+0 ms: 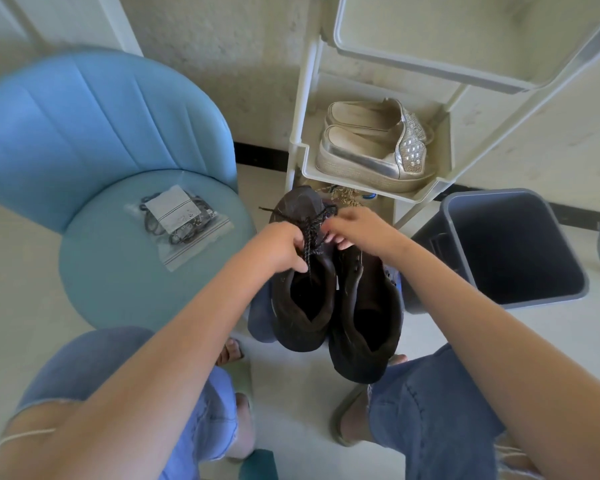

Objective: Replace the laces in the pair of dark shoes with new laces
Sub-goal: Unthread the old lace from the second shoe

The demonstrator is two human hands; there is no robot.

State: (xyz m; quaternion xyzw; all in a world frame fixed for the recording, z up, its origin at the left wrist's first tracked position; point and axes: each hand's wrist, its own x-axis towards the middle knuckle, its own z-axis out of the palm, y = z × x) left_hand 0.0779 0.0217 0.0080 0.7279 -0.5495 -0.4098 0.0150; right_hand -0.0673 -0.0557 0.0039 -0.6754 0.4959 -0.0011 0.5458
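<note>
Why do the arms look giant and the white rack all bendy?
Head view: the wide-angle lens stretches the edges, so the left arm and right arm swell toward the bottom corners and the white shoe rack bows; the right hand is slightly smeared; the light is soft.

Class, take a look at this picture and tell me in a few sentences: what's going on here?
A seated person has the pair of dark shoes in front of their knees. The left hand and the right hand both pinch the speckled lace threaded in the shoe on the left. A clear bag of dark laces lies on the seat of the blue chair, not yet touched.
</note>
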